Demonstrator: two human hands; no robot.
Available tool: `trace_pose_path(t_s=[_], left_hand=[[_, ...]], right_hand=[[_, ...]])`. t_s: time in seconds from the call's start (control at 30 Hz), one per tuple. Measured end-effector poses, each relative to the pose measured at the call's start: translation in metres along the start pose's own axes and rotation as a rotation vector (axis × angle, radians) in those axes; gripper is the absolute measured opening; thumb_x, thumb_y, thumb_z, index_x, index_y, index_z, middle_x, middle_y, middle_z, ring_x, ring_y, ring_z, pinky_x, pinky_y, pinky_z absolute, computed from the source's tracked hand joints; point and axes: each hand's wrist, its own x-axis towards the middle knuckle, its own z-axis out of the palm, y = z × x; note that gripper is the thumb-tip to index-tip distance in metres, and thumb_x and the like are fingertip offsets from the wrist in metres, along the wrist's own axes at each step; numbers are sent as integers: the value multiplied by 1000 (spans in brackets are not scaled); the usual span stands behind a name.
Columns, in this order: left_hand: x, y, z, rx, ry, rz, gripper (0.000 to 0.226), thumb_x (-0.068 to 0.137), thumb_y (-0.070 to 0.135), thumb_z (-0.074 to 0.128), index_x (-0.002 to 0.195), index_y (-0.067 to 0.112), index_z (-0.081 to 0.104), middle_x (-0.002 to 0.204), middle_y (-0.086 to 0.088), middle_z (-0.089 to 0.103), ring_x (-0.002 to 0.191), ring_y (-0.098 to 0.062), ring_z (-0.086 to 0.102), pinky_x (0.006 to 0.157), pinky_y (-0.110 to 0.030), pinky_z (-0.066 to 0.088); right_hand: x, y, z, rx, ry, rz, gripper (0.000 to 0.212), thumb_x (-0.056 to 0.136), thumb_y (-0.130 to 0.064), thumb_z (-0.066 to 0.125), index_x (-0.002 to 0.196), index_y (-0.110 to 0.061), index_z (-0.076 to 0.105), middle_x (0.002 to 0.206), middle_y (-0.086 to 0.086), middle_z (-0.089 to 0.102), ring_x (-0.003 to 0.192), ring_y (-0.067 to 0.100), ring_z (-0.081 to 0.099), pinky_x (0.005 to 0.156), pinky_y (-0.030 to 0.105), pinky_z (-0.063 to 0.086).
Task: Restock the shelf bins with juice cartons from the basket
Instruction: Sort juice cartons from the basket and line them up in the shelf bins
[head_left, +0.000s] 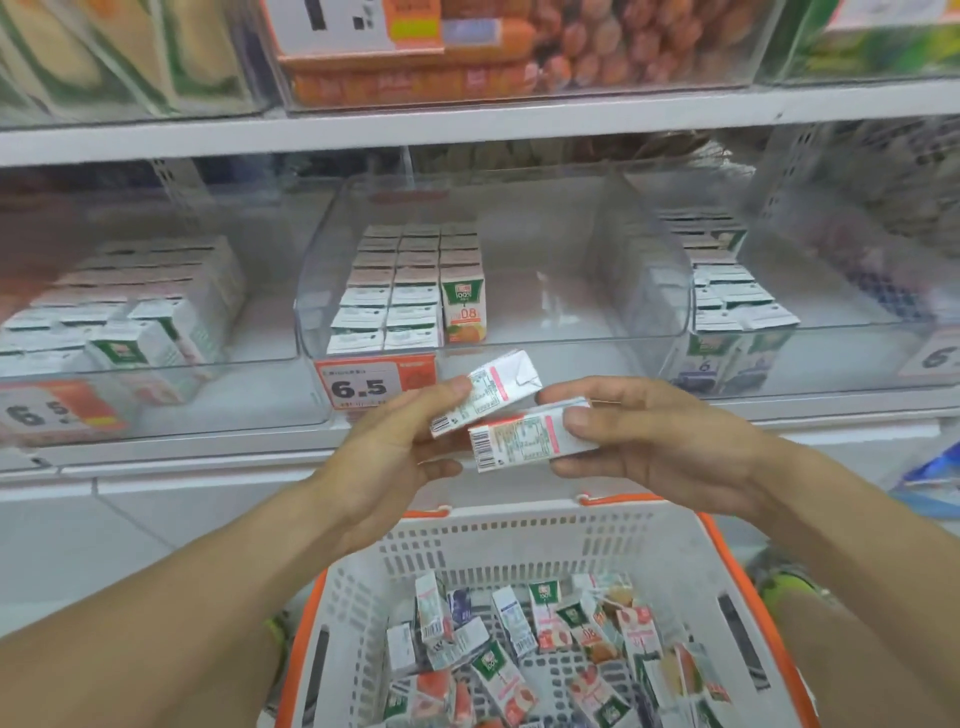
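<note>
Lying sideways, white barcoded cartons (498, 415)

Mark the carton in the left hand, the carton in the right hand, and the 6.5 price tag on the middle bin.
carton in the left hand (493, 389): head view, printed side panel.
carton in the right hand (524, 435): head view, label side.
6.5 price tag (363, 387): head view, on the digits.
</note>
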Motion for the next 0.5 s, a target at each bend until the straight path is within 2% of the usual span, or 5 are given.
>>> trace_pose_path(t_s=[0.07,0.13,0.23,0.3,0.5], left_hand=[[3,0,2,-27,-18,-20,36,79,40,71,108,20,75,113,-13,72,96,-24,68,94,-41,48],[4,1,4,-75,-46,-61,32,80,38,65,105,21,76,110,-14,73,97,-26,70,93,-44,53],[4,1,6,-127,-95,-102,40,84,36,63,116,12,71,117,-20,69,106,-34,67,92,-49,55],[5,1,7,-121,-113,-103,38,84,35,63,111,11,73,117,-21,69,103,-34,68,92,-50,55],[7,2,-1,-114,-119,-96,32,79,31,65,99,11,79,112,-21,71,94,-31,71,79,-42,59]], right_hand=[[1,-1,-3,14,-19,-9,49,67,-1,72,116,-1,66,112,22,71,97,24,71,77,28,60],[6,-1,-3,5,3,-16,50,70,1,71,119,2,63,112,22,71,95,24,71,77,28,60],[13,2,4,41,107,-8,66,67,-9,76,128,4,55,113,24,70,83,25,70,71,27,60],[16,5,8,86,170,-7,75,62,-12,80,130,-1,50,107,25,71,72,23,70,67,28,59],[19,5,19,46,154,-45,70,67,-25,77,129,-2,53,93,20,72,68,22,71,65,29,60]])
